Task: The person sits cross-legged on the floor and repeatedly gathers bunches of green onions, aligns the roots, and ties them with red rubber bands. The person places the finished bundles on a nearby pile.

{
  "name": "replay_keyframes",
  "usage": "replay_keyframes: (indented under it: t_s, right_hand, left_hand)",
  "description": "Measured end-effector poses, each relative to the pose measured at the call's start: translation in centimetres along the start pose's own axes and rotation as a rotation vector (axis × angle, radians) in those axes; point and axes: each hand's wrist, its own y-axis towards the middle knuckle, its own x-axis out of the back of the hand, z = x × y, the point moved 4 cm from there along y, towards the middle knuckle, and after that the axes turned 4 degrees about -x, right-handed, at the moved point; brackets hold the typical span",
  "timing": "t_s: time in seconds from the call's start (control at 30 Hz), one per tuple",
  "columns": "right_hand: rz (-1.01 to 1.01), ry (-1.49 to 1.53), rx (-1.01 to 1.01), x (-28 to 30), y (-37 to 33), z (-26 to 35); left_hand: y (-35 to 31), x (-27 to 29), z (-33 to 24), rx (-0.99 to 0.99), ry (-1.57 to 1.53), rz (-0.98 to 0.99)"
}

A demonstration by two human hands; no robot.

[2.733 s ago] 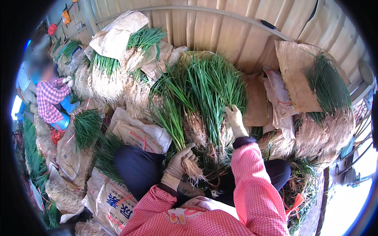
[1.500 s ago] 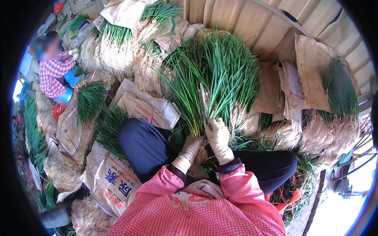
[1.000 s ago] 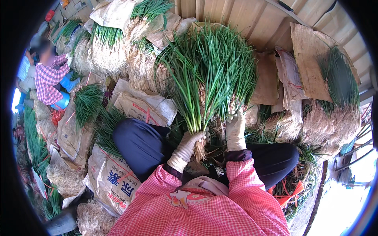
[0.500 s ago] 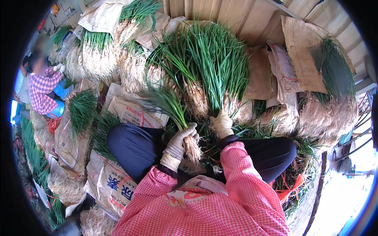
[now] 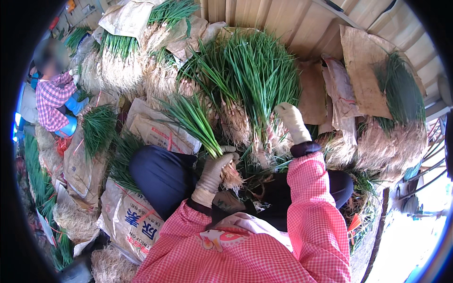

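My left hand [image 5: 218,170], in a pale work glove, is closed around a small bunch of green onions [image 5: 193,118] near its roots, leaves pointing up and left. My right hand [image 5: 291,121], also gloved, reaches forward into the big upright heap of green onions [image 5: 255,80] and grips some of its stalks. Both sleeves are pink checked. My dark trousered knee [image 5: 163,174] lies under the left hand.
Printed sacks [image 5: 127,221] and more onion bundles [image 5: 118,66] with pale roots lie at left. Another person in a checked shirt [image 5: 52,96] sits far left. Brown cardboard [image 5: 363,66] and a further bundle [image 5: 401,99] lean on the corrugated wall at right.
My left hand has separated a small bunch from the heap and drawn it toward my lap. My right hand has risen and reached further up into the big heap.
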Motion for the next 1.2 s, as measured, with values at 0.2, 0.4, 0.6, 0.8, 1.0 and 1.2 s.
replay_keyframes:
  t_s: [0.2,0.4,0.6,0.8,1.0,1.2]
  right_hand:
    - [0.147,0.172,-0.427,-1.1,-5.1,-1.5]
    - [0.016,-0.534,-0.36,-8.5,-6.0,-1.9]
    - [-0.243,-0.164,-0.302,-6.4,-6.2,-1.9]
    - [0.036,0.779,-0.698,-8.1,-7.5,-0.6]
    - [-0.06,0.109,-0.592,-10.1,-7.4,-3.2]
    - [-0.028,-0.187,-0.535,-13.3,-7.3,-5.6]
  left_hand:
    - [1.3,1.6,0.9,-0.095,0.351,-0.033]
    - [1.6,2.0,2.3,0.01,0.344,0.022]
    - [1.3,2.5,2.4,0.068,0.203,-0.091]
    - [2.0,3.4,3.4,0.088,0.185,-0.053]
    - [1.7,3.0,3.5,0.105,0.141,-0.059]
    - [2.6,3.2,3.7,0.029,0.107,-0.107]
